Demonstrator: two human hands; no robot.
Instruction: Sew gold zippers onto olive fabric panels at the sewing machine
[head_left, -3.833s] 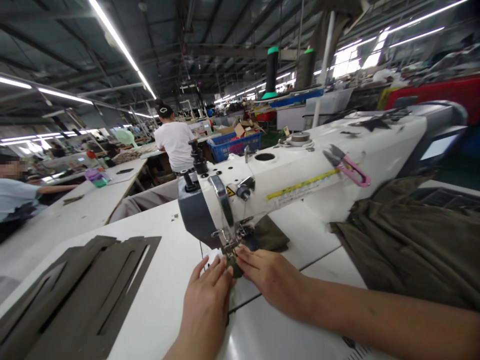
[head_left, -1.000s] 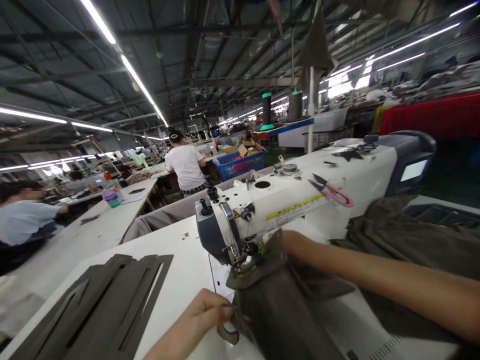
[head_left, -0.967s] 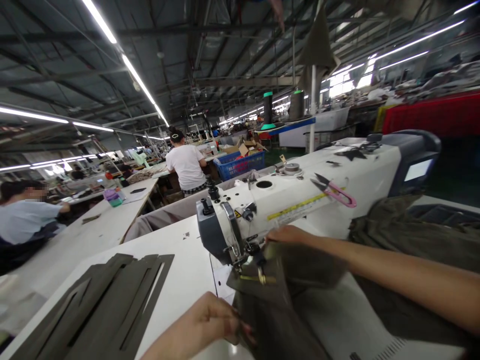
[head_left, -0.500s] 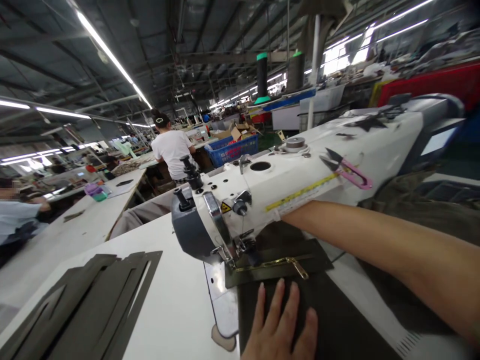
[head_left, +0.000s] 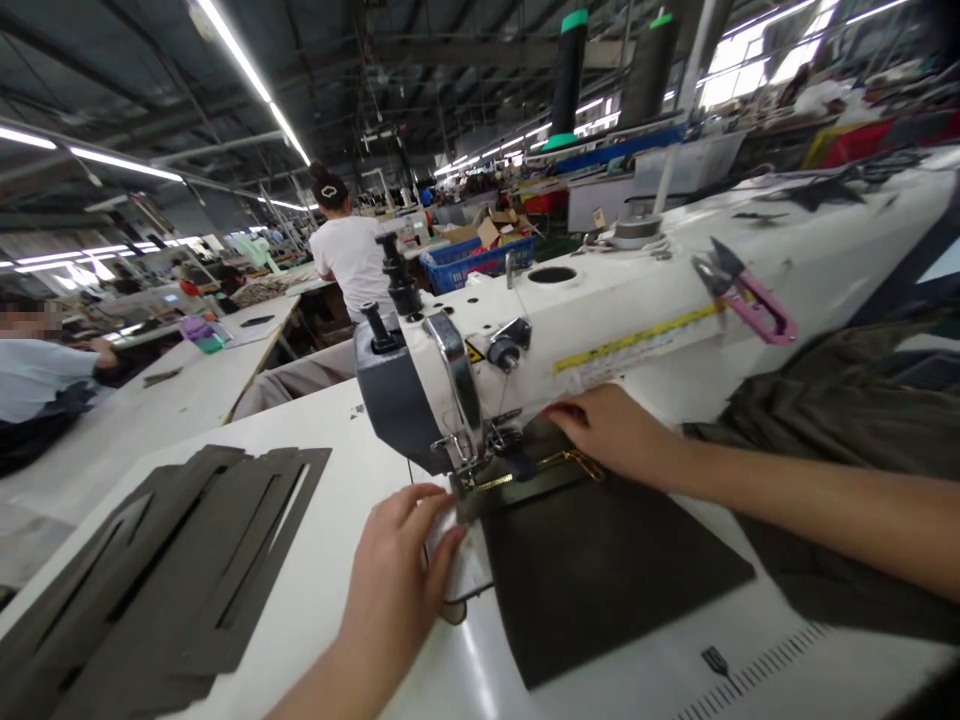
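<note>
A dark olive fabric piece (head_left: 600, 570) with a gold metal zipper (head_left: 495, 482) lies under the needle area of a white sewing machine (head_left: 622, 300). At the strip's left end, my left hand (head_left: 401, 555) curls its fingers and thumb around the fabric edge, just below the presser foot (head_left: 469, 475). My right hand (head_left: 619, 435) reaches under the machine arm, fingers pinched on the far edge of the fabric. The zipper's gold pull (head_left: 585, 464) rests right beside that hand. Part of the strip is hidden behind the machine head.
Flat olive pieces with slots (head_left: 195, 560) are stacked on the white table at left. Pink thread snips (head_left: 750, 295) lie on the machine arm. More olive cloth (head_left: 840, 420) is bunched at right. Two people sit at other tables, near a blue crate (head_left: 480, 260).
My left hand has lifted off the flat fabric and moved left to the strip's end. My right hand has come into view at the far edge. The camera view has shifted.
</note>
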